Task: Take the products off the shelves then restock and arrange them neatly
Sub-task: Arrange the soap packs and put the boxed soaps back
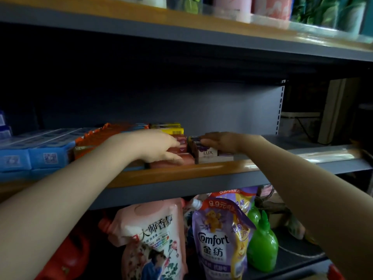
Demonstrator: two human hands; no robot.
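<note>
The left hand (pixel 161 147) lies on the pink soap boxes (pixel 181 146), fingers out fairly straight, pressing on them and not wrapped round any. The right hand (pixel 220 141) rests on top of the purple soap boxes (pixel 207 153), fingers bent over the top one; I cannot tell if it really grips it. Both stacks sit side by side at the front edge of the middle shelf (pixel 201 172). Blue packs (pixel 40 156) and orange packs (pixel 101 136) fill the left side, with yellow boxes (pixel 169 128) behind. The right end of the shelf is bare.

The soap boxes look small, light and stiff, with smooth card that may slip. Best to hold one by its two long sides and lift it straight up.
</note>
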